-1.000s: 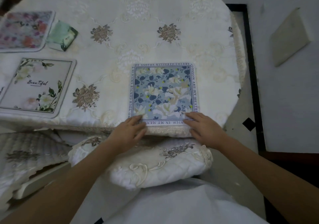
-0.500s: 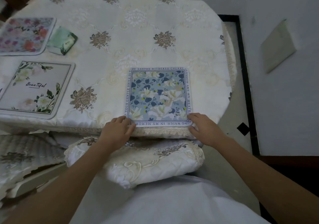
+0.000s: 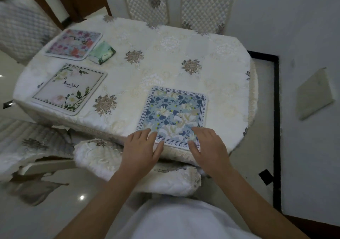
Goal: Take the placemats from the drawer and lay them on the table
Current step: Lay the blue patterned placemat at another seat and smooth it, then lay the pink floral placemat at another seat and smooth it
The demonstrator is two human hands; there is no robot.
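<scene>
Tablecloth (image 3: pixel 161 73): cream, embroidered, draping over the edges.
Packet (image 3: pixel 102 54): green, lying on the tablecloth, far left.
Chair backs (image 3: pixel 206 7): two, quilted, standing at the far side.
Slab (image 3: pixel 315 93): pale, lying on the floor (image 3: pixel 303 156), right.

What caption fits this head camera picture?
The left hand and right hand rest flat on the blue placemat on the table.

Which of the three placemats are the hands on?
The blue floral placemat with lettering round its border: left hand and right hand lie flat on its near edge. The pink placemat and white placemat lie untouched.
</scene>
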